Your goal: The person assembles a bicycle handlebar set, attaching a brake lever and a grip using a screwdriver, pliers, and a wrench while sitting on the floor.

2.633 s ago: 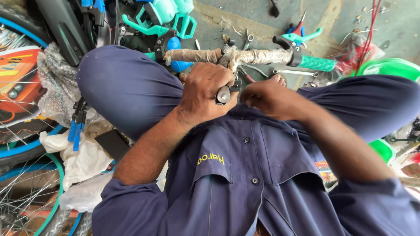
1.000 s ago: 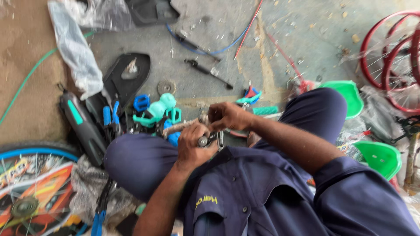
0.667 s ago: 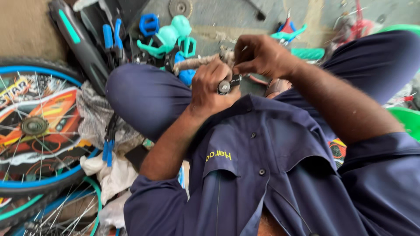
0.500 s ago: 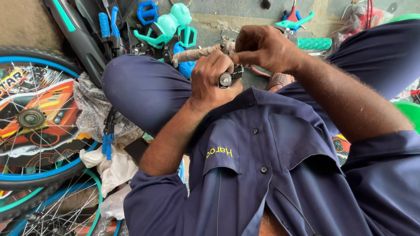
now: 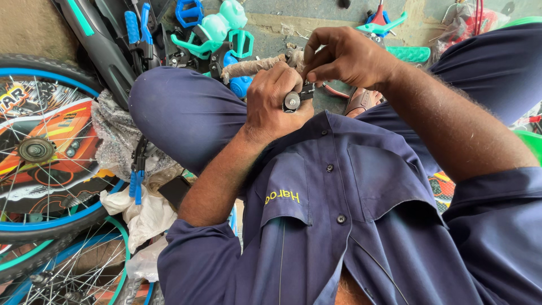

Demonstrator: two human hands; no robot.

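The left hand [image 5: 278, 100] is clenched around a small metal tool [image 5: 294, 99], perhaps a wrench, its round head showing at the hand's 3 o'clock. The right hand [image 5: 343, 55], at 1 o'clock from it, pinches the tool's tip with curled fingers. A wrapped handlebar [image 5: 252, 66] lies at 11 o'clock; a bicycle wheel [image 5: 39, 149] sits at 9 o'clock.

This is a bicycle repair workshop, with work done seated on a bare concrete floor [image 5: 316, 25]. A children's bicycle wheel [image 5: 42, 149] with blue rim, spokes and hub lies on the floor, and a second spoked wheel [image 5: 68, 271] overlaps below it. Above the wheel lie blue-handled pliers [image 5: 138, 31], teal plastic bicycle parts [image 5: 217, 31] and a dark frame tube [image 5: 96, 42]; crumpled rags [image 5: 141, 212] sit beside it.
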